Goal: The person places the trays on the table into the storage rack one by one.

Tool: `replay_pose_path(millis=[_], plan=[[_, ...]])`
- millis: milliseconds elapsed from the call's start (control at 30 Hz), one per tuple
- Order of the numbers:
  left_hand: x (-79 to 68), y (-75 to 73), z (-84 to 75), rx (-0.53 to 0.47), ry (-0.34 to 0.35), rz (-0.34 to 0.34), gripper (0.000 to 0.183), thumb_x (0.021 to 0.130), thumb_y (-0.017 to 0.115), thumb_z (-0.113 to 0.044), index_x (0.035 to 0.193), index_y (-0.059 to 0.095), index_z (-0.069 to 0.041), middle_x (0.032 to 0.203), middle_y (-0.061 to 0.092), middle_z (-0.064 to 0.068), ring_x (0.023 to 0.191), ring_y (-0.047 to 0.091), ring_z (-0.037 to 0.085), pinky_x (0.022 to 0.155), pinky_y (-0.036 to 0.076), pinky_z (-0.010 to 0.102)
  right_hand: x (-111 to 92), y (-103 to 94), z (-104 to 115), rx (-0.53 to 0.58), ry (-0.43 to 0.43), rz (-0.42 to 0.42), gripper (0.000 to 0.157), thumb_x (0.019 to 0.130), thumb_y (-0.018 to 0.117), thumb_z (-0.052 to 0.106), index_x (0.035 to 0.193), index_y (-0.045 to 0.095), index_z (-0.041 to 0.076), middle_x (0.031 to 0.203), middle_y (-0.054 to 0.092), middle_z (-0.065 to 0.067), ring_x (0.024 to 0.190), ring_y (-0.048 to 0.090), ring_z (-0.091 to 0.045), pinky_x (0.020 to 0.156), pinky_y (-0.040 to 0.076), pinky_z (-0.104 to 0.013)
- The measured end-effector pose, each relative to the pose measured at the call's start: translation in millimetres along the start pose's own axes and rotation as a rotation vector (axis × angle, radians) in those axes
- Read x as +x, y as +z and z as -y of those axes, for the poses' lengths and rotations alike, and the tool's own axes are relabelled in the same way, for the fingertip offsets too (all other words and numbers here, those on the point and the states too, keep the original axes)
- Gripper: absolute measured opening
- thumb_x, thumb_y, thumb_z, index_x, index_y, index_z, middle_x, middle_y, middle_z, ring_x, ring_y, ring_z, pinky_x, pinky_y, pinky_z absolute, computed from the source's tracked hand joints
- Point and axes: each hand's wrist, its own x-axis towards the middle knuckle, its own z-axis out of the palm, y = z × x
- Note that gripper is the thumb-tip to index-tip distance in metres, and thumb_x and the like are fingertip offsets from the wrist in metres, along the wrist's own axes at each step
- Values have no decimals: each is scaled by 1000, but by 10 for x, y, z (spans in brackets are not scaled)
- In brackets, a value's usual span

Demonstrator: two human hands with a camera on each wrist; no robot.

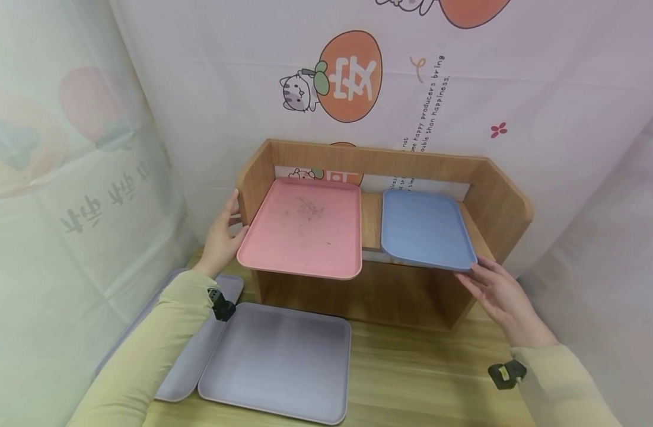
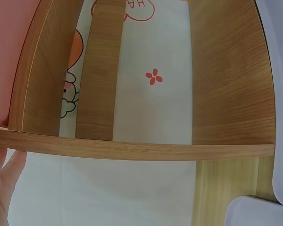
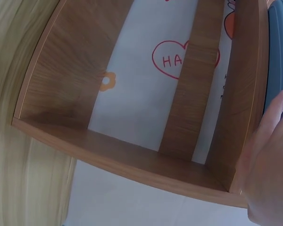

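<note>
A pink tray [image 1: 305,228] with dark specks lies on the left of a wooden shelf's upper board, its front overhanging. My left hand [image 1: 222,237] touches the outside of the shelf's left side panel with fairly straight fingers [image 2: 10,172], the thumb by the tray's left edge. A smaller blue tray [image 1: 427,228] rests on the right of the same board. My right hand [image 1: 499,296] grips its front right corner, thumb against the front edge. In the right wrist view the blue tray [image 3: 279,56] shows edge-on, and some of the fingers are hidden.
The wooden shelf [image 1: 379,151] stands on a wood-grain table [image 1: 411,373] against a printed cloth backdrop [image 1: 214,89]. One grey-purple tray [image 1: 278,362] lies in front of it. Another grey-purple tray [image 1: 184,367] lies to the left, partly under my left sleeve.
</note>
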Motion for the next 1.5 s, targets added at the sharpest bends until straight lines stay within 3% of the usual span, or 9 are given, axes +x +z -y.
replay_pose_path(millis=[67, 200, 333, 467, 567, 700, 1167, 1300, 1500], plan=[[-1, -1, -2, 0, -2, 3, 78, 93, 55, -5, 153, 10, -28, 141, 39, 25, 121, 48, 45, 88, 50, 56, 8, -7, 7, 8, 8, -9, 53, 95, 46, -2, 138, 25, 21, 93, 63, -8, 85, 68, -21, 81, 57, -28], [4, -2, -1, 5, -4, 6, 79, 93, 55, -5, 153, 9, -29, 141, 39, 24, 121, 48, 44, 89, 50, 56, 40, -22, 17, 3, 2, -15, 38, 95, 47, -2, 125, 33, 16, 92, 64, -9, 85, 68, -21, 80, 57, -28], [5, -2, 8, 7, -3, 8, 79, 93, 55, -5, 153, 9, -29, 141, 39, 24, 121, 48, 44, 89, 50, 55, 69, -16, 25, -18, 2, -24, 68, 95, 49, 0, 148, 12, 23, 91, 63, -8, 84, 68, -19, 79, 57, -27], [2, -4, 15, 6, 3, 6, 79, 93, 55, -5, 153, 9, -29, 141, 39, 24, 121, 48, 44, 88, 51, 55, 103, -8, 27, -26, 13, -25, 86, 96, 47, 1, 150, -16, 20, 91, 62, -7, 85, 67, -18, 81, 57, -27], [1, -5, 15, 6, 10, 4, 79, 93, 55, -5, 153, 10, -28, 141, 39, 24, 121, 48, 44, 88, 51, 55, 123, -9, 27, 1, 15, -26, 72, 96, 47, 0, 150, 6, 23, 92, 62, -8, 85, 68, -19, 81, 57, -29], [1, -7, 15, 8, 13, 5, 79, 93, 55, -5, 153, 9, -29, 141, 40, 24, 121, 48, 43, 88, 51, 55, 133, -8, 26, 21, 9, -27, 40, 95, 46, -1, 128, 30, 15, 91, 62, -9, 84, 68, -20, 79, 57, -29], [-3, 5, 59, -4, 23, -4, 79, 93, 55, -4, 153, 11, -29, 139, 41, 24, 119, 49, 44, 87, 51, 56, 105, -11, -14, 12, -9, -16, 28, 96, 48, 3, 119, 35, 14, 89, 63, -7, 83, 67, -20, 76, 58, -30], [1, 10, 61, -7, 18, 0, 79, 93, 55, -5, 153, 10, -30, 140, 40, 24, 120, 48, 44, 88, 51, 56, 59, -48, -49, 26, -40, 44, 15, 98, 44, 4, 110, 47, 11, 92, 65, -8, 85, 67, -20, 76, 59, -34], [8, 4, 62, -5, 11, 3, 80, 93, 55, -5, 153, 9, -31, 140, 39, 24, 121, 48, 44, 89, 50, 56, -18, -92, -97, -17, -66, 66, 16, 100, 41, 8, 105, 54, 14, 91, 64, -5, 85, 66, -18, 75, 59, -35]])
